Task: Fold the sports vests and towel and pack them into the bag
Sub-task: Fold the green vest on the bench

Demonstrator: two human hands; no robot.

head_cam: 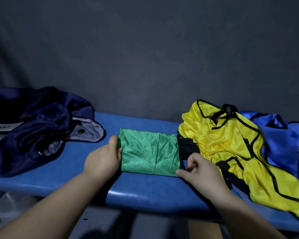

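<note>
A green sports vest (148,152) lies folded into a flat rectangle in the middle of the blue bench (141,195). My left hand (104,157) grips its left edge, thumb on top. My right hand (198,169) pinches the black trim at its right edge. A crumpled yellow vest (231,145) with black trim lies just to the right, touching the green one. Beyond it sits a blue vest (281,142). The dark navy bag (34,131) lies slumped at the left of the bench, its grey-lined flap open toward the green vest. No towel is in view.
A dark grey wall (145,57) rises directly behind the bench. The bench's front edge runs just below my hands, with a dark frame (145,225) and floor beneath it. A strip of bare bench separates the bag from the green vest.
</note>
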